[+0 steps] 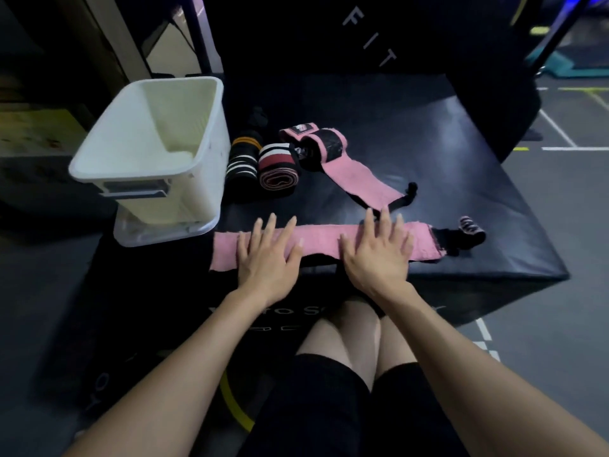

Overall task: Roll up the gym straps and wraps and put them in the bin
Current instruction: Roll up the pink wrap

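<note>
A pink wrap (321, 240) lies flat and unrolled along the near edge of the black padded box (428, 133). My left hand (268, 255) presses on its left part with straight fingers. My right hand (379, 252) lies flat on its right part. A black strap with a pink loop (471, 227) trails from the wrap's right end. A second pink wrap (352, 169) lies partly unrolled behind it. Two rolled wraps stand beside the bin: a black one with white and orange stripes (242, 159) and a black, red and white one (278, 168). The white bin (148, 169) looks empty.
The bin stands at the box's left corner on a clear lid (164, 230). A small black item (258, 117) lies behind the rolls. My bare knees (356, 331) are against the box front. Grey floor with white lines (560, 127) spreads to the right.
</note>
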